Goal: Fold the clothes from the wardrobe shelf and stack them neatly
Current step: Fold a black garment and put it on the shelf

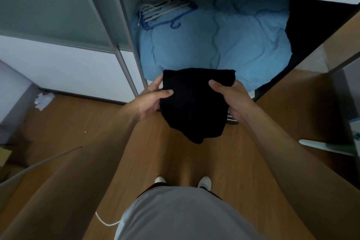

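Both hands, left hand (151, 101) and right hand (232, 99), fingers clamped on folded black garment (192, 103)

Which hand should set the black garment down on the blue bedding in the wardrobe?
Probably the right hand: it grips the black garment at the edge nearest the open blue bedding. The left hand is on the side where the hangers lie.

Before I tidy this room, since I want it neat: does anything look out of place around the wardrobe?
Yes. Crumpled white paper lies on the wooden floor left of the wardrobe, and a bundle of hangers sits askew on the rumpled blue bedding. The black garment in both hands looks folded.
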A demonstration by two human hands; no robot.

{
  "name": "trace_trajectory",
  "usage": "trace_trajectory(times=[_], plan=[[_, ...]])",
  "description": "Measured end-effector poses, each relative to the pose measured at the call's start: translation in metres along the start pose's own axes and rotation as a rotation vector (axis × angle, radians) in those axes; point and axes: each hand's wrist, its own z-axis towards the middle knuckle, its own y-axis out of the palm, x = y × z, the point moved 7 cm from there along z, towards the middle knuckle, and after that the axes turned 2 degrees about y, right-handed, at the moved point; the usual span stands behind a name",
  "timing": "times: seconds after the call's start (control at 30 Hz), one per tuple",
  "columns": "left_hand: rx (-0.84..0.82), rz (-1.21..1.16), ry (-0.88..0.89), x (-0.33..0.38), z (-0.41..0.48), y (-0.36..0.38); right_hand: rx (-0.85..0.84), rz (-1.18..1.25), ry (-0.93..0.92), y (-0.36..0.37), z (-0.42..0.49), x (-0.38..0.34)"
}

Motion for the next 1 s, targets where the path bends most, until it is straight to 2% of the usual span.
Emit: trace_trajectory(times=[0.13, 0.33, 0.47, 0.63, 0.7, 0.8, 0.87, 0.93, 1.0], plan=[[0.172, 0.048, 0.092, 0.012, -0.003, -0.016, 0.015, -0.057, 0.022, 0.005, 0.0, 0.008], [0.18, 0.161, 0.25, 0.044, -0.012, -0.019, 0.081, 0.033, 0.048, 0.014, 0.008, 0.003], [0.172, 0.433, 0.277, 0.066, -0.011, -0.021, 0.122, -0.047, -0.024, 0.022, 0.009, -0.021], [0.09, 0.795, 0.335, 0.103, -0.01, -0.026, 0.066, -0.349, -0.068, 0.047, 0.009, -0.052], [0.112, 0.907, 0.368, 0.12, -0.008, -0.032, 0.02, -0.421, -0.072, 0.061, 0.008, -0.064], [0.201, 0.961, 0.467, 0.154, -0.008, -0.04, -0.181, -0.508, -0.067, 0.084, 0.002, -0.082], [0.233, 0.957, 0.531, 0.178, -0.01, -0.046, -0.241, -0.799, -0.099, 0.097, 0.002, -0.093], [0.23, 1.006, 0.585, 0.201, -0.011, -0.048, -0.119, -1.11, -0.197, 0.104, 0.014, -0.104], [0.227, 1.119, 0.636, 0.222, -0.009, -0.045, 0.075, -1.23, -0.317, 0.106, 0.026, -0.123]])
